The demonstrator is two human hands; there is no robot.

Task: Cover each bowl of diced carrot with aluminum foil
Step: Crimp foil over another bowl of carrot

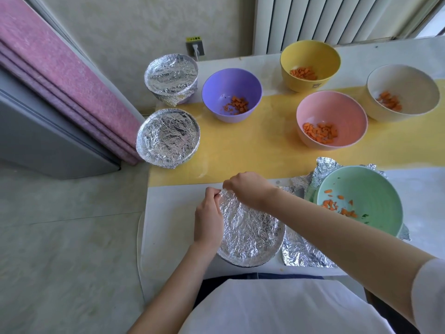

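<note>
Pinching the far-left rim of the foil-covered bowl (250, 235) with the left hand (208, 214), fingertips closed on a small fold, to crimp the wrap tight. Curling the right hand (245, 189) over the far rim beside it, probably gripping the same edge; fingertips hidden. Placed at the near table edge, within easy reach. Silvery, crinkled, stretched flat across the mouth. At right, green bowl (375, 186) on a fresh foil sheet (322, 169), likely next.

A white surface (168, 227) with a yellow strip (252, 155) carries three foil-covered bowls (168, 138), four open bowls (231, 83) of carrot, and a green bowl (375, 189) on loose foil (305, 254).
</note>
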